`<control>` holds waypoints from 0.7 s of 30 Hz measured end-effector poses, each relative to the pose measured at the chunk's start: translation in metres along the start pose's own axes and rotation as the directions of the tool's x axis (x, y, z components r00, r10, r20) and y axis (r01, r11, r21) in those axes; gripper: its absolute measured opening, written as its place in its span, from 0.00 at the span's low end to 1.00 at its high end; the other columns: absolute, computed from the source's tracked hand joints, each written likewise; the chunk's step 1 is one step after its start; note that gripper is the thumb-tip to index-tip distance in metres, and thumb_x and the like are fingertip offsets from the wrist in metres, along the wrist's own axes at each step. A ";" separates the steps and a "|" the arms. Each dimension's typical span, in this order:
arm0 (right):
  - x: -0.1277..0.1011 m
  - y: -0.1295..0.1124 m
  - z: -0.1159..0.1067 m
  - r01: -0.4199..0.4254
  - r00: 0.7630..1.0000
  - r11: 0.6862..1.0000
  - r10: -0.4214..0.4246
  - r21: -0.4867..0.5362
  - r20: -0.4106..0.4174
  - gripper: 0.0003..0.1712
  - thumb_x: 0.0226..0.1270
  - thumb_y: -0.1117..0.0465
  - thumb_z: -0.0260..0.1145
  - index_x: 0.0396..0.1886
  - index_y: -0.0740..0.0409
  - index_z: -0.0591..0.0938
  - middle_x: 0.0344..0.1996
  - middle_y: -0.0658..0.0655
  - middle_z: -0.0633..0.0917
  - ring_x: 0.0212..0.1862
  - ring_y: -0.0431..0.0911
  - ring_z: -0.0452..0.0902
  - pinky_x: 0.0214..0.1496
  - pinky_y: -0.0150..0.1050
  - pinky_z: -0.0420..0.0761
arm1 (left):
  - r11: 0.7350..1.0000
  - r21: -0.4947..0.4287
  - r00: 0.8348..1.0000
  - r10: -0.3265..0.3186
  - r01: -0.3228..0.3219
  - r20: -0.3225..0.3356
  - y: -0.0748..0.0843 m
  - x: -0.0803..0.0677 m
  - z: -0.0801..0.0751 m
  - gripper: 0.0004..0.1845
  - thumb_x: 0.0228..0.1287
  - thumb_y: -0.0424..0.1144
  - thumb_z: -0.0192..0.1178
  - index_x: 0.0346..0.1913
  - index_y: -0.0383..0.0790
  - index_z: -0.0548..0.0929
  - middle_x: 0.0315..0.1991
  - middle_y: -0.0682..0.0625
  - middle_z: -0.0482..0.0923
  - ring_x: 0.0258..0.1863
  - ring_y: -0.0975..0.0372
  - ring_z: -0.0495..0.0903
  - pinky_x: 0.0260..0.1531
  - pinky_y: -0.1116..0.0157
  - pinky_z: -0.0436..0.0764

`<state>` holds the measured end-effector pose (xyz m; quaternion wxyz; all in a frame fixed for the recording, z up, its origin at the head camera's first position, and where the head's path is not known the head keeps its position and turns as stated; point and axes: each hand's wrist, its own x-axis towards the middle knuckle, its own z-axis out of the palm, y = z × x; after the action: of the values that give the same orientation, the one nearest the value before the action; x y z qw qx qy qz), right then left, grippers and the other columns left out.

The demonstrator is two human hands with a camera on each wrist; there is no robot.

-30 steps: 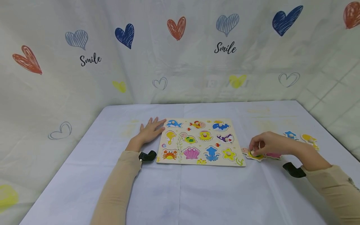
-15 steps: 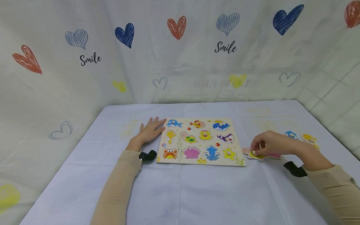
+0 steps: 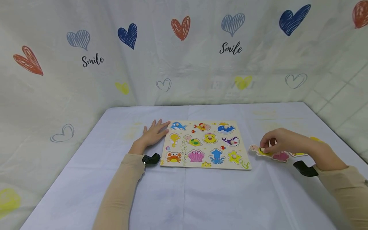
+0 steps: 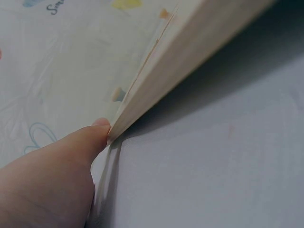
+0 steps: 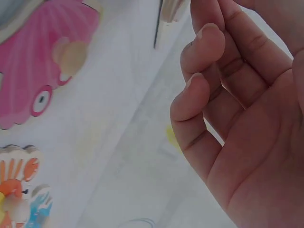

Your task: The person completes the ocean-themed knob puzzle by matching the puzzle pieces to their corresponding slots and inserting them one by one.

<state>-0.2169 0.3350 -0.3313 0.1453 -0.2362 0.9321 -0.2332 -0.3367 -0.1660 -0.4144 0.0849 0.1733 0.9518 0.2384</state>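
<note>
My right hand (image 3: 283,140) pinches a turtle puzzle piece (image 3: 254,148) by its knob, held slightly above the cloth. In the right wrist view the hand (image 5: 242,95) shows curled fingers, while most of the turtle lies outside that view. A pink shell piece (image 3: 281,156) with a round knob lies just under the right hand. To the left, my left hand (image 3: 152,134) lies with fingers spread beside the wooden puzzle board (image 3: 207,165), touching its left edge. The left wrist view shows the thumb (image 4: 97,133) against the board's edge.
Sea-animal pictures fill the board; several places have knobs, such as the yellow starfish (image 3: 234,157). A yellow piece (image 3: 316,139) lies partly behind the right arm. A crab piece (image 5: 14,180) shows in the right wrist view. A printed curtain (image 3: 201,64) hangs behind the white-covered table (image 3: 215,198).
My right hand has raised the turtle piece off the cloth and shifted slightly right and farther back. More of the shell piece shows beneath it. The left hand and board stay put.
</note>
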 end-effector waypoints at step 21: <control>0.051 -0.055 0.002 0.118 0.988 0.992 -0.121 -0.038 -0.098 0.04 0.66 0.59 0.75 0.39 0.50 0.88 0.31 0.44 0.82 0.36 0.45 0.74 0.34 0.34 0.75 | 1.000 0.000 1.000 0.005 -0.005 -0.008 -0.002 0.003 0.002 0.33 0.80 0.62 0.43 0.82 0.58 0.57 0.83 0.43 0.39 0.81 0.45 0.29 0.69 0.33 0.26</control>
<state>-0.2388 0.2652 -0.3134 0.0805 -0.2822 0.9259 -0.2380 -0.3395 -0.1659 -0.4173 0.0803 0.1748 0.9517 0.2393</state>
